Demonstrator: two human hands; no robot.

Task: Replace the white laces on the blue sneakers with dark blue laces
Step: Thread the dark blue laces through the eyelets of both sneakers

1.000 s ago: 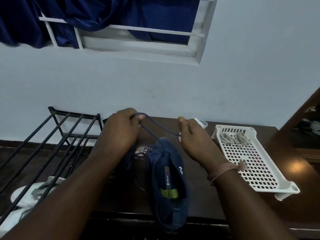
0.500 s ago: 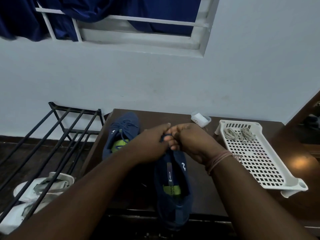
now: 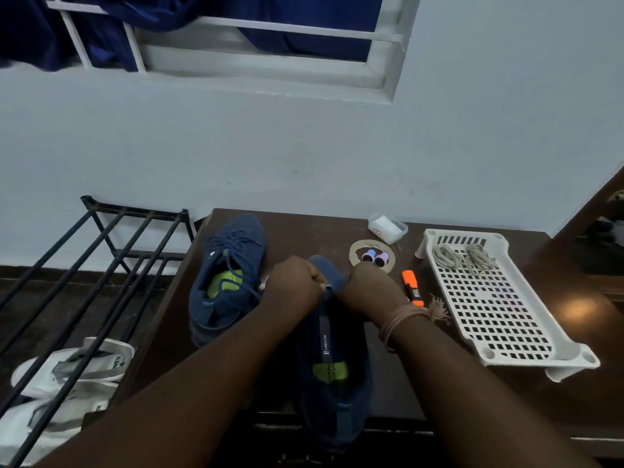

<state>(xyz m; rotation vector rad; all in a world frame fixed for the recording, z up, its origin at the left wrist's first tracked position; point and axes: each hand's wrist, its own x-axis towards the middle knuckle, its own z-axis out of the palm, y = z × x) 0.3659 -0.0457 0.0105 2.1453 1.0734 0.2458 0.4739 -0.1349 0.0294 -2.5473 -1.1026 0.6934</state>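
Note:
Two blue sneakers lie on a dark wooden table (image 3: pixel 304 231). The far left sneaker (image 3: pixel 229 282) is laced with dark blue lace. The near sneaker (image 3: pixel 332 366) points away from me, heel hanging over the table's front edge. My left hand (image 3: pixel 295 282) and my right hand (image 3: pixel 366 287) are both curled over its lacing area, fingers closed on the lace or upper; the lace itself is hidden under them. Two bundles of white laces (image 3: pixel 462 256) lie in the far end of a white perforated tray (image 3: pixel 499 319).
An orange highlighter (image 3: pixel 412 287), a tape ring with two small spools (image 3: pixel 371 256) and a small clear box (image 3: pixel 386 228) sit between sneaker and tray. A black metal rack (image 3: pixel 84 265) stands left of the table, white shoes (image 3: pixel 67 376) beneath it.
A second ago my hands held a dark blue lace stretched between them above the shoe. They have since come down together onto the near sneaker's lacing area.

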